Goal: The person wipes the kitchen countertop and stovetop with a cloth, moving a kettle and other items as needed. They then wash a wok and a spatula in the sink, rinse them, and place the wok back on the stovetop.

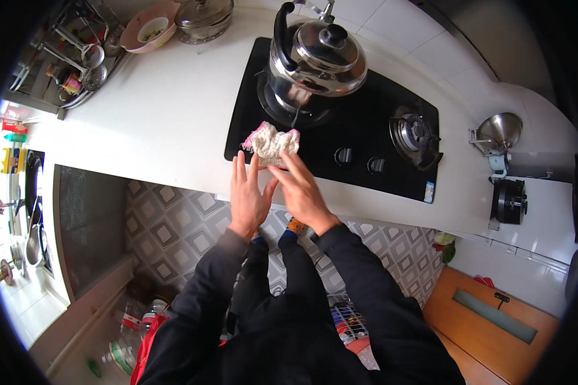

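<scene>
A crumpled cream cloth with pink edging (275,144) lies on the near left corner of the black gas hob (318,144). My left hand (250,199) is at the cloth's near side, fingers stretched out and thumb spread. My right hand (302,192) is beside it, with its fingertips over the cloth's near right edge; whether they press on it I cannot tell. Neither hand grips anything. Beyond the cloth, a shiny steel kettle (315,60) with a black handle stands over the left burner.
The right burner (414,134) and two knobs (359,161) are on the hob. A pink bowl (149,29) and a lidded pot (203,21) stand at the back left, near a rack with ladles (94,57). At the right are a steel funnel (501,130) and a black pot (509,202).
</scene>
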